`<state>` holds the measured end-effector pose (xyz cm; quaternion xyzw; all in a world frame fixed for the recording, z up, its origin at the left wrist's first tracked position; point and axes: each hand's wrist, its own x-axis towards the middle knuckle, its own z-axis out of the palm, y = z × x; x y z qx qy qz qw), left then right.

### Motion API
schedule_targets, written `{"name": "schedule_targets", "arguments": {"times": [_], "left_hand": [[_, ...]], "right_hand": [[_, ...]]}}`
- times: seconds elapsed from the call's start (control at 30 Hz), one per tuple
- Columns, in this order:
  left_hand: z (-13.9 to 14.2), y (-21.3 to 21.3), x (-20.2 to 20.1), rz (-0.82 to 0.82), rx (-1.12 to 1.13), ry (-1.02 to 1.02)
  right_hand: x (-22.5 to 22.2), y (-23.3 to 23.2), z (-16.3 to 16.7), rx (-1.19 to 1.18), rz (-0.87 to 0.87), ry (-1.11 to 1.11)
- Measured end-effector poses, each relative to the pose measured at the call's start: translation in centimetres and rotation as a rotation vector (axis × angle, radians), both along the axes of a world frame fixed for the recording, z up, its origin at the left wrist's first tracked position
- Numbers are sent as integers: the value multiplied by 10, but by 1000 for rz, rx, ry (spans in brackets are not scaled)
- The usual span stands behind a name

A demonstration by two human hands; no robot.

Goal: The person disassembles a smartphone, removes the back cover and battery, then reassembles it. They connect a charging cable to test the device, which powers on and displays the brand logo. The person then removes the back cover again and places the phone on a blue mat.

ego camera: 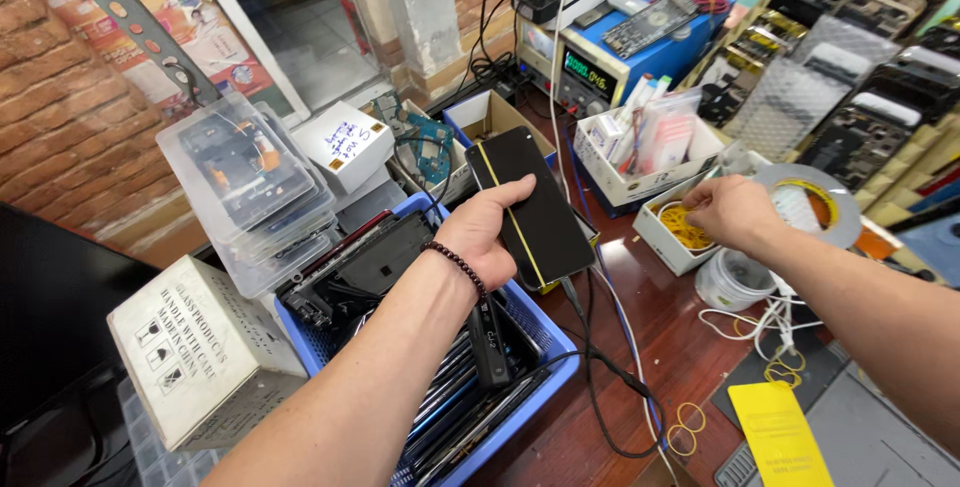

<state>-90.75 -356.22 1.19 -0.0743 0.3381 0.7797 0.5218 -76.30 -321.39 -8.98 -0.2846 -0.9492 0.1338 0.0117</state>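
The left hand [487,232] grasps a black smartphone [527,209] from its lower left edge, thumb laid across the near face and fingers wrapped behind, so the slab is held clear of the desk [660,332] with its dark face toward the camera. A yellow rubber band [511,212] runs lengthwise around the phone, apparently clamping its layers together. The phone is flat, rigid and glossy, with rounded corners. A dark beaded bracelet [457,265] sits on the left wrist.

The right hand [732,209] is curled, fingers pointing down into a small white cardboard box [668,237] that holds loose yellow rubber bands [685,228]; whether anything is pinched between the fingertips cannot be determined. The box sits within easy reach of that hand.

Beneath the phone stands a blue plastic basket [545,342] with a perforated wall, stacked with dark flat panels on edge. A black cable [600,367] trails from under the phone across the reddish, polished wooden desk. A few more yellow bands [685,425] lie loose on the desk, next to a yellow card [780,437].

Farther out: a roll of tape [808,205], a white round tub [732,280], clear plastic cases [248,182] in a stack, a grey carton [190,347] and a blue bench power supply [610,52] with a lit digital display.
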Motion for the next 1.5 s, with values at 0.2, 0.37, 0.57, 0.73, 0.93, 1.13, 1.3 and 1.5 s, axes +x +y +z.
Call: {"name": "schedule_targets", "arguments": {"times": [0.2,0.37,0.57,0.73,0.93,1.13,1.3,1.5], "left_hand": [[-3,0,-8,-18,-36,0],[-3,5,-12,-11,-26,41],[-4,12,-8,-9,-86,168],[-1,16,-2,-28,-63,105],[6,15,7,-22,-64,135],[17,11,22,-6,35,314],[31,8,36,-6,61,476],[42,6,49,29,9,628]], "right_hand": [[-8,-10,-35,76,125,-155],[-5,-22,-13,24,27,-165],[-2,-13,8,29,-27,-70],[0,-6,7,-74,-52,-8],[7,-15,24,-189,-138,64],[-7,-71,91,-716,-213,479],[-28,-129,162,-1067,-90,787],[-23,-174,206,-1188,13,814]]}}
